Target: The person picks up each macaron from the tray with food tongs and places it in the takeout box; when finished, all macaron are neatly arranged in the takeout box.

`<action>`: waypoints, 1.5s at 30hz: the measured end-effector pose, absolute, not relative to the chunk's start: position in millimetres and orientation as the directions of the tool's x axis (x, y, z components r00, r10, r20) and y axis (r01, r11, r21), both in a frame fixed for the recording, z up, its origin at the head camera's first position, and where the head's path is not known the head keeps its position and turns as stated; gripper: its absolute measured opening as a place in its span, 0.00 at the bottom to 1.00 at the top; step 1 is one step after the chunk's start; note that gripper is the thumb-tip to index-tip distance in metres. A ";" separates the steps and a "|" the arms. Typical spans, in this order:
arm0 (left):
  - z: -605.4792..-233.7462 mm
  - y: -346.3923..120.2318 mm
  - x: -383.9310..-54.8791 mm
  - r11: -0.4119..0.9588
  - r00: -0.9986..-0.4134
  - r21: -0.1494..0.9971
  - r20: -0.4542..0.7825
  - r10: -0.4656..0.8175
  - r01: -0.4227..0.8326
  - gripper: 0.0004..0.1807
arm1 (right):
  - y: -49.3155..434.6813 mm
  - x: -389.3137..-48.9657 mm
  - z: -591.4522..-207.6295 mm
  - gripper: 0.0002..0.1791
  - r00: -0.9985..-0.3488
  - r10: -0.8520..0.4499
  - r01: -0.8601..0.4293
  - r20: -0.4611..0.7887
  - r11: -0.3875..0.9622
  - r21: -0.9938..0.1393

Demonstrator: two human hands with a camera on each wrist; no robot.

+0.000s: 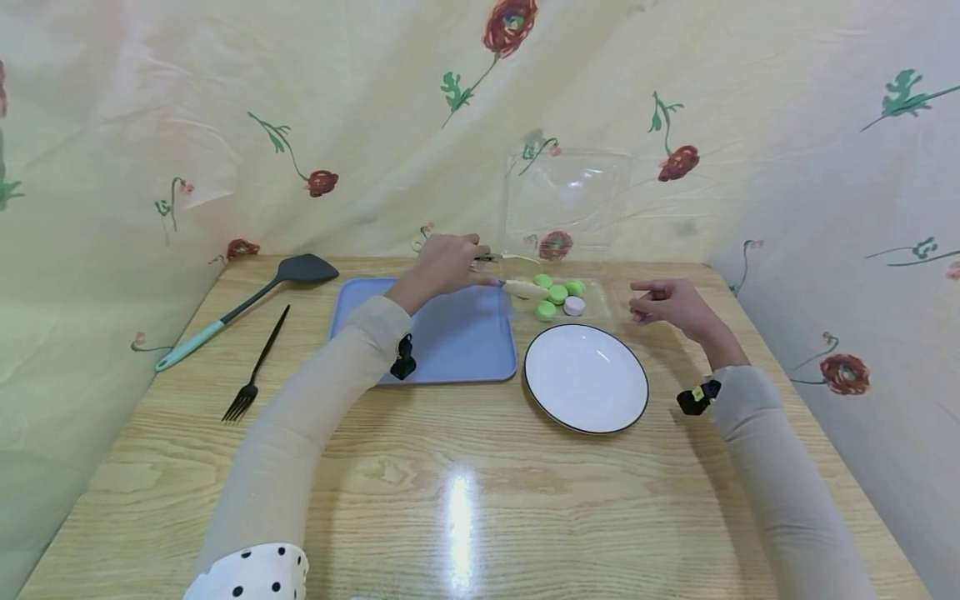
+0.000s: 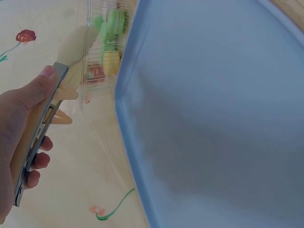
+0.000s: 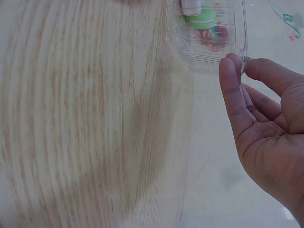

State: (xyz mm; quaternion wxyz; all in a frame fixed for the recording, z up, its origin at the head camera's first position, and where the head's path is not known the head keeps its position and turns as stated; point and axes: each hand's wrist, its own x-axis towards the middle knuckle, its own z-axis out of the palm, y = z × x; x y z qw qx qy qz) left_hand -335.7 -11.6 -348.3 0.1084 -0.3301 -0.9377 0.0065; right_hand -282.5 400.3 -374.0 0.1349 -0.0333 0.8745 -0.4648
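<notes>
My left hand (image 1: 447,262) holds kitchen tongs (image 2: 38,128) with a metal handle and cream tips. The tips are spread, and one cream tip (image 1: 527,289) reaches over the left side of a clear plastic box (image 1: 600,312). Several green macarons (image 1: 557,294) and a pale lilac macaron (image 1: 574,306) lie in the box. A yellow macaron (image 2: 111,62) shows in the left wrist view. To the right of the box hovers my right hand (image 1: 671,308), fingers loosely bent, nothing held. In the right wrist view its fingertips overlap the box's corner; the head view shows a gap.
A blue tray (image 1: 450,342) lies under my left forearm. In front of the box is a white plate (image 1: 585,379) with a dark rim. A spatula (image 1: 247,306) and a black fork (image 1: 255,367) lie at left. The box's clear lid (image 1: 566,200) stands against the flowered cloth.
</notes>
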 end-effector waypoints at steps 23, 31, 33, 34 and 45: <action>-354.2 -64.9 -319.6 0.811 -0.679 -0.061 0.512 0.526 0.582 0.43 | 401.8 -283.7 -378.0 0.33 -0.959 -0.195 0.063 -0.208 0.565 -0.823; -351.1 -86.0 -307.5 0.803 -0.695 0.004 0.503 0.514 0.596 0.47 | 402.6 -286.5 -377.4 0.34 -0.957 -0.196 0.065 -0.212 0.570 -0.819; -350.7 -91.2 -304.1 0.808 -0.709 0.009 0.485 0.512 0.590 0.49 | 402.3 -286.4 -376.5 0.34 -0.957 -0.198 0.063 -0.211 0.570 -0.819; -350.8 -93.6 -302.4 0.811 -0.716 0.011 0.476 0.510 0.585 0.50 | 402.2 -286.5 -376.2 0.34 -0.957 -0.198 0.061 -0.210 0.571 -0.819; -354.3 -114.9 -289.9 0.868 -0.845 0.128 0.336 0.417 0.479 0.47 | 401.0 -284.3 -374.5 0.34 -0.956 -0.212 0.051 -0.204 0.563 -0.825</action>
